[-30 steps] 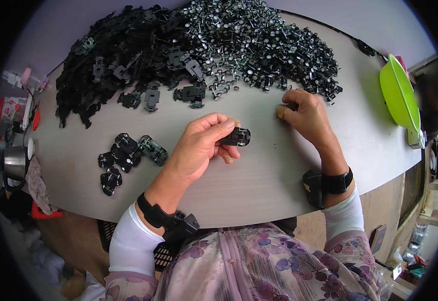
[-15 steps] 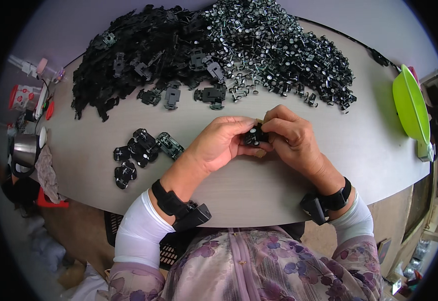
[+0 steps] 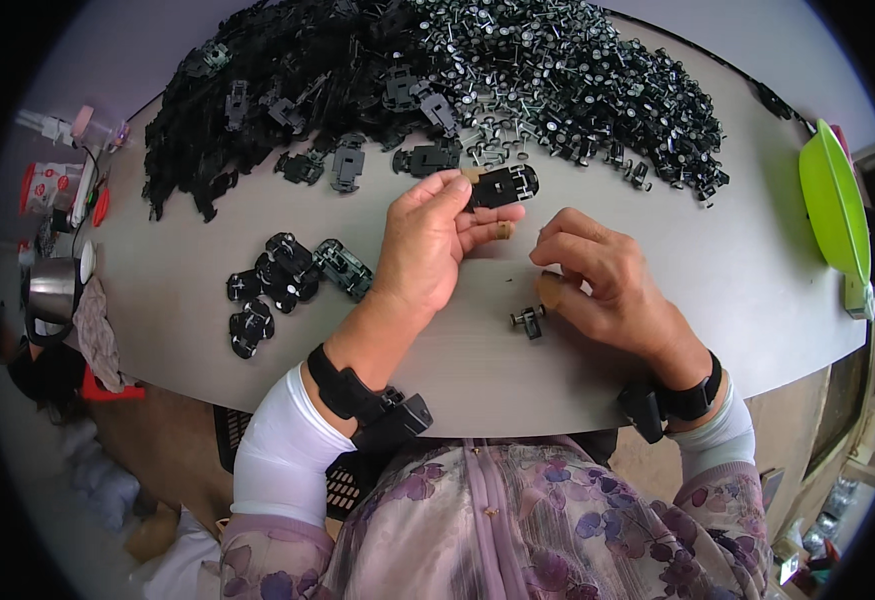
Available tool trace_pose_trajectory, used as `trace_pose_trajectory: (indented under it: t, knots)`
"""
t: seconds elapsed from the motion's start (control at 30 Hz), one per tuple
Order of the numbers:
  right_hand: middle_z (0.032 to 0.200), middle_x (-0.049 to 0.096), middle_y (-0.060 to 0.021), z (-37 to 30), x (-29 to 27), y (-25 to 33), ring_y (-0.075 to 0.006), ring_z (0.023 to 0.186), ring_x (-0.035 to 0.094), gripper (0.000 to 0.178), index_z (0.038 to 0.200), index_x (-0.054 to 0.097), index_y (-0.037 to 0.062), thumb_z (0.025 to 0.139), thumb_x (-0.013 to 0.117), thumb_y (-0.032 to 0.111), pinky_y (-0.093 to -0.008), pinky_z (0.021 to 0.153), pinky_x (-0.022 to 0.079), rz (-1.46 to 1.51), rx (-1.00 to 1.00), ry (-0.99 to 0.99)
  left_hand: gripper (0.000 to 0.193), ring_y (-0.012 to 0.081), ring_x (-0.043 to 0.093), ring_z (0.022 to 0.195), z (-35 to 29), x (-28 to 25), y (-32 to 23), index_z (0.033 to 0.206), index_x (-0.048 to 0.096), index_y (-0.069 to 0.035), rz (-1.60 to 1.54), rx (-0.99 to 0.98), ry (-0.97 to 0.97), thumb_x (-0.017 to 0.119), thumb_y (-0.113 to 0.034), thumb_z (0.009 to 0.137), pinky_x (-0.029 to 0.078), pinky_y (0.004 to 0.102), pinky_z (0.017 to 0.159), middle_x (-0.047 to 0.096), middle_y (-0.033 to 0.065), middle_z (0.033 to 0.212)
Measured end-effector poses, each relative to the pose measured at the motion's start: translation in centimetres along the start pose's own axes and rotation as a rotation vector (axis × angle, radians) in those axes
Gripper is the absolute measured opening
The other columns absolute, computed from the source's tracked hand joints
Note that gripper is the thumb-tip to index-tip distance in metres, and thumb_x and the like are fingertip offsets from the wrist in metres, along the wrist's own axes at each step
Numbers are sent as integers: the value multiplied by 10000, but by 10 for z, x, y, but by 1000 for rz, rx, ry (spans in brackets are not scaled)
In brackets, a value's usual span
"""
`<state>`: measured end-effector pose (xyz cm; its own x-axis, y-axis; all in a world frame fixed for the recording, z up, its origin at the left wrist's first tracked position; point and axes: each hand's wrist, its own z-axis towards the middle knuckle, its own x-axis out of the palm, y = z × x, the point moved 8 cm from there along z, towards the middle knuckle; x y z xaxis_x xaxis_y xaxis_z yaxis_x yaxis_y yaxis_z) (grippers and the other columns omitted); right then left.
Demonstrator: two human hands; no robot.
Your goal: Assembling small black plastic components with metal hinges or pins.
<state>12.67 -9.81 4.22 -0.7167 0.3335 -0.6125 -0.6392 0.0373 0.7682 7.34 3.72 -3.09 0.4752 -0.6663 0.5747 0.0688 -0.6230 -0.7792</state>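
Observation:
A black toy car chassis [image 3: 503, 187] with wheels at its right end is pinched between the thumb and fingers of my left hand [image 3: 425, 238], raised above the table. My right hand [image 3: 602, 282] is loosely curled to the right, thumb and index finger apart with nothing visible between them. Just below that thumb is a small wheel-and-axle piece [image 3: 528, 320] with a dark block, seemingly on the table. Tan tape wraps some fingertips on both hands. Left of my left forearm lies a group of wheeled chassis [image 3: 287, 270], beside a greenish-black chassis [image 3: 343, 268].
Across the back of the table are a heap of black chassis [image 3: 257, 110] and, to its right, a heap of wheel-and-axle parts [image 3: 577, 90]. A green basin [image 3: 833, 205] stands at the right edge. At the left edge are a metal pot [image 3: 52, 295] and a cloth [image 3: 97, 335].
My hands have separated. The left moved up and away with the chassis; the right shifted slightly right and down. The wheel-and-axle piece now shows below the right thumb.

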Motion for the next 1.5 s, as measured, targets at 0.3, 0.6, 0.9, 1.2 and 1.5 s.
trace_pose_trajectory:
  t: [0.3, 0.6, 0.9, 1.2, 1.5]
  knots:
    - [917, 570, -111, -9, 24, 11, -306, 836, 589, 193, 827, 573, 24, 654, 625, -44, -388, 685, 505, -257, -238, 160, 275, 317, 676, 956, -1, 9, 2, 1165, 536, 48, 67, -36, 69, 470, -145, 980, 562, 363, 794, 641, 188, 1093]
    - [772, 587, -39, -6, -14, -58, -133, 629, 548, 113, 803, 610, -12, 720, 535, -29, -281, 578, 454, 278, 482, -73, 265, 311, 686, 919, -3, 10, 3, 1153, 540, 56, 107, -21, 87, 486, -136, 979, 575, 378, 781, 649, 193, 1054]
    - [768, 599, -57, -6, -33, -72, -138, 632, 582, 124, 902, 610, -22, 796, 624, 41, -306, 579, 477, 117, 382, -259, 250, 307, 690, 899, 0, 5, 2, 1135, 538, 56, 117, -28, 111, 489, -134, 981, 577, 362, 762, 648, 197, 1040]
    - [853, 560, -99, -1, -30, -15, -271, 675, 580, 171, 841, 607, -7, 691, 595, -88, -350, 611, 488, -67, -57, -259, 240, 292, 694, 889, -6, 10, 6, 1117, 557, 35, 97, -93, 104, 511, -158, 983, 575, 350, 761, 653, 166, 1039]
    - [856, 553, -112, 2, -7, 4, -291, 709, 611, 217, 850, 616, -3, 658, 660, -95, -370, 594, 497, -194, -241, -288, 181, 226, 702, 818, -12, 22, 28, 933, 606, -5, 35, -237, 275, 559, -174, 976, 580, 310, 693, 660, 99, 902]
